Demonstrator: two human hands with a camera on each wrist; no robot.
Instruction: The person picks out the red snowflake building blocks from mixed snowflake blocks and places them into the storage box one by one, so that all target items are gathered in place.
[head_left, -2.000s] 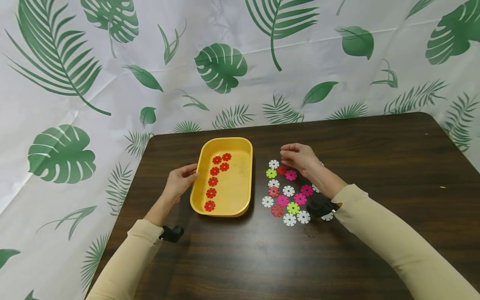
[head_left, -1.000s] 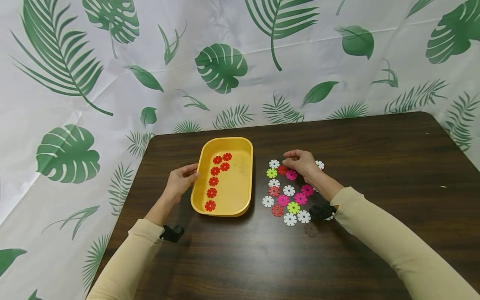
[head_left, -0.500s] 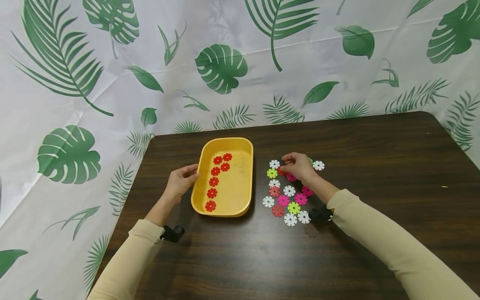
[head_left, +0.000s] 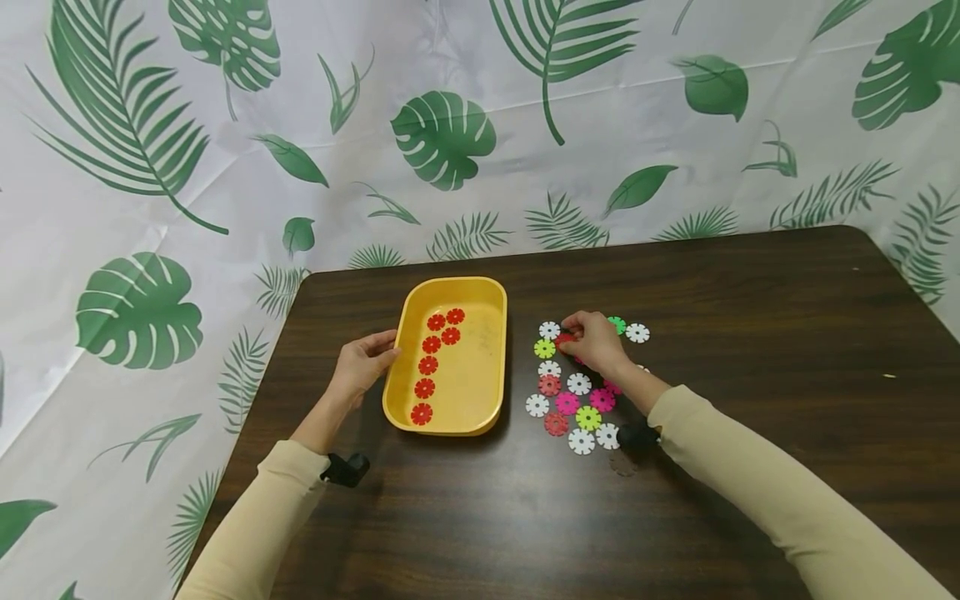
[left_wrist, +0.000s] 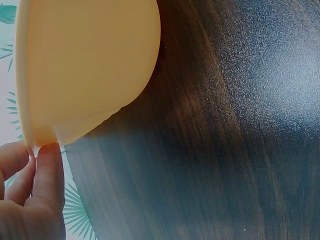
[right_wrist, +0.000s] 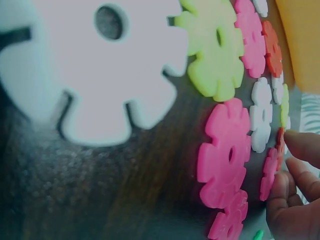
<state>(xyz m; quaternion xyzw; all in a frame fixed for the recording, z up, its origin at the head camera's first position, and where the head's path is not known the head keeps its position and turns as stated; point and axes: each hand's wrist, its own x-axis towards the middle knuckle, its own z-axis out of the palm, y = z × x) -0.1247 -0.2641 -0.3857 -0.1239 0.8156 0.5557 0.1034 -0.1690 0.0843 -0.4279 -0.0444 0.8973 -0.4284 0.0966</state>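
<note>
My left hand (head_left: 362,365) pinches the left rim of a yellow plastic tray (head_left: 492,367). Inside it, several red notched building discs (head_left: 427,365) lie in a column along the left side. To the right of the tray, my right hand (head_left: 597,342) reaches down among loose discs, thumb and fingertips at the edges of a red disc (right_wrist: 280,145). Beside that disc are a white disc (head_left: 550,331), a yellow-green disc (head_left: 544,348) and a pink disc (right_wrist: 269,175), the last partly hidden by the hand in the head view.
More loose discs in white, pink, dull red and yellow-green lie nearer me, including a white disc (head_left: 581,442) and a transparent disc (head_left: 623,463). A green disc (head_left: 617,324) sits beyond the hand. Behind the dark wooden table (head_left: 750,333) hangs a leaf-print cloth (head_left: 480,208).
My right hand has come down and slightly nearer onto the red disc, uncovering the green disc behind it. The left hand and the tray have stayed in place.
</note>
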